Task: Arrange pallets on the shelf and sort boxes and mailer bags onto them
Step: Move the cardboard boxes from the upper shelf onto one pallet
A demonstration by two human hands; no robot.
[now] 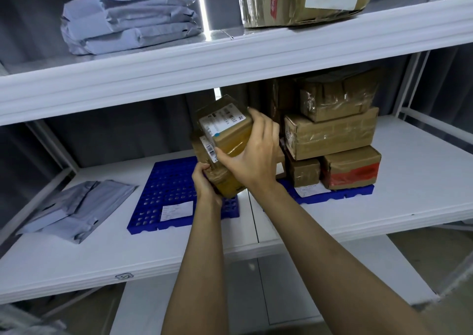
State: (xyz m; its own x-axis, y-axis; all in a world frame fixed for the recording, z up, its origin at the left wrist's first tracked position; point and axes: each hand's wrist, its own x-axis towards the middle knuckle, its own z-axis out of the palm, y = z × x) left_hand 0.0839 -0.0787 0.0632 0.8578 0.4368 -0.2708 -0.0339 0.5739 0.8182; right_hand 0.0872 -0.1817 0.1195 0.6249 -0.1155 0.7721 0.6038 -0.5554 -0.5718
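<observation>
Left hand, right hand grip boxes; stacked cartons beside.

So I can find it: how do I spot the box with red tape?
On the lower shelf, find the right blue pallet piled with brown boxes. The box with red tape sits at the right end of the bottom row. Only it has a wide red band across its front.

Left hand low, right hand higher, curled.
</observation>
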